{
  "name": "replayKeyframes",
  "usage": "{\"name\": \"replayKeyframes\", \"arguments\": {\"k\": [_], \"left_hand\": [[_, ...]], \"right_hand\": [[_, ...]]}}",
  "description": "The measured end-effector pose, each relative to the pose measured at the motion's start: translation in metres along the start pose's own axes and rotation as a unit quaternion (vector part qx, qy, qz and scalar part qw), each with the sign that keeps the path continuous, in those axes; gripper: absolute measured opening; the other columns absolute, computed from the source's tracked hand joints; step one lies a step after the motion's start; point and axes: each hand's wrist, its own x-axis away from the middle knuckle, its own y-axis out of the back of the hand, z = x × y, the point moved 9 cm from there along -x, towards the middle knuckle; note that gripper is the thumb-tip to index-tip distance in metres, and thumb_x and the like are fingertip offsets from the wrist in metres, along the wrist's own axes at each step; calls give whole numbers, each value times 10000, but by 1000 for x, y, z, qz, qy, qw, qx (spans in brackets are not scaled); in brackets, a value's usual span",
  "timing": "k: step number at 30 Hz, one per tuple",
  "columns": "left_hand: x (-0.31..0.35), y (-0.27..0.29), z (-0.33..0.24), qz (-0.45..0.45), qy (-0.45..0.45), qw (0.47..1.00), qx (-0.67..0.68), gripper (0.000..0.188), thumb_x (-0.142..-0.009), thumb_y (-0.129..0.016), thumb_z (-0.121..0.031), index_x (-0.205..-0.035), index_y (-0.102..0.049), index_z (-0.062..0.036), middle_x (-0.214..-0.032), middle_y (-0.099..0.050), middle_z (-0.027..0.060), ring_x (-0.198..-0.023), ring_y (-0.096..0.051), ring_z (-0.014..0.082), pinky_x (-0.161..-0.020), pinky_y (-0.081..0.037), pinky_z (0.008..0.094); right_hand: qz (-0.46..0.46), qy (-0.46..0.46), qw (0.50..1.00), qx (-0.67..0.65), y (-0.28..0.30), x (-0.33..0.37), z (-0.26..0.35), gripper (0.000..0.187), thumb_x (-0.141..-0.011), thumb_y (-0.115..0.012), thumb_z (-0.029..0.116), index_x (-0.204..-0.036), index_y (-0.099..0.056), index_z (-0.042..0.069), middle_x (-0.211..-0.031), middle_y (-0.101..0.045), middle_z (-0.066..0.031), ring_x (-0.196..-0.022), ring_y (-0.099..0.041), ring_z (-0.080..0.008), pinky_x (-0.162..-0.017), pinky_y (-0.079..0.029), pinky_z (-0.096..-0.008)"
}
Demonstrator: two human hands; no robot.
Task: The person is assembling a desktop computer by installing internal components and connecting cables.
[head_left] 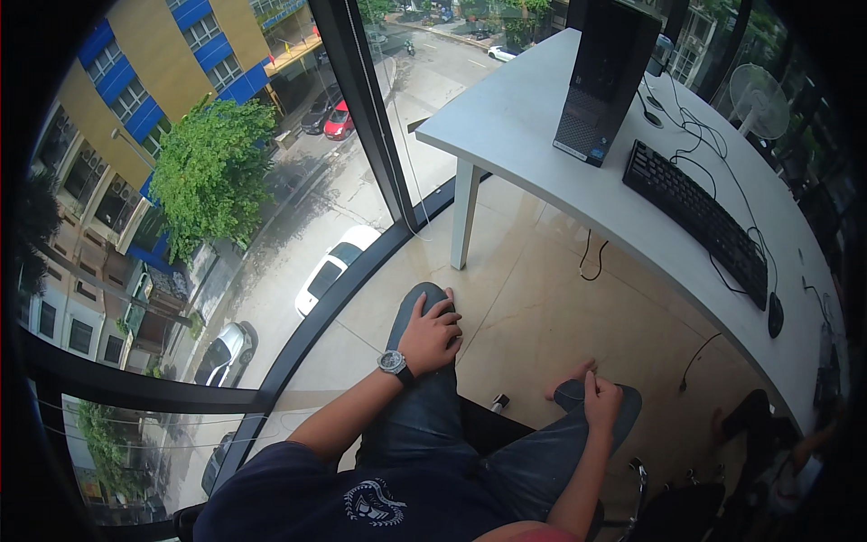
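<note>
My left hand point(431, 335) lies on my left knee with its fingers spread over the dark jeans point(411, 418), holding nothing. A wristwatch point(392, 362) with a dark strap sits on that wrist. Near my right knee, my right hand point(601, 398) is closed, its thumb and fingers drawn together. Whatever it may hold is hidden or too small to name. Both hands are apart from the white desk point(508, 107), which stands ahead and to the right.
On the desk stand a black computer tower point(601, 86), a black keyboard point(695, 221), a mouse point(775, 314) and tangled cables. A white fan point(757, 98) is beyond. Tall windows with a dark frame point(312, 314) curve along my left. A person sits at lower right near a chair point(677, 512).
</note>
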Motion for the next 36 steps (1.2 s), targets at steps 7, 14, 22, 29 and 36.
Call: {"name": "replayKeyframes", "arguments": {"k": [7,14,22,29,36], "left_hand": [[0,2,0,-14,-5,1000,-11,184,-865,-689,-304,-912,-775,-148,-1223,-702,11,-1367,-485,224,-1190,-224,649],[0,0,0,-3,-1,1000,-3,177,-866,-689,-300,-914,-774,-152,-1223,-701,6,-1366,-484,226,-1188,-225,649],[1,0,1,-1,-1,1000,-1,179,-863,-687,-299,-918,-773,-153,-1219,-700,2,-1368,-483,226,-1189,-226,644],[1,-2,2,-5,0,1000,-1,190,-866,-682,-306,-921,-777,-151,-1213,-700,0,-1366,-485,228,-1191,-226,641],[-1,1,-1,4,3,1000,4,200,-871,-674,-293,-938,-773,-132,-1220,-701,11,-1380,-475,235,-1198,-222,642]], "right_hand": [[5,0,1000,-14,-1,1,-2,447,-969,-672,200,-682,-437,-50,-554,-308,-105,-542,-300,-113,-494,-290,-360],[12,-13,1000,14,-2,0,-1,453,-975,-665,219,-689,-440,-52,-550,-318,-107,-539,-310,-113,-495,-298,-364],[5,-4,1000,11,-1,0,3,444,-967,-675,218,-695,-463,-62,-553,-347,-155,-530,-315,-136,-498,-312,-378],[18,-18,1000,12,-3,0,2,434,-963,-678,214,-705,-472,-68,-556,-359,-164,-531,-315,-143,-501,-318,-379],[17,-16,999,23,-3,0,0,428,-964,-679,212,-719,-471,-72,-563,-364,-163,-539,-322,-137,-505,-323,-378]]}}
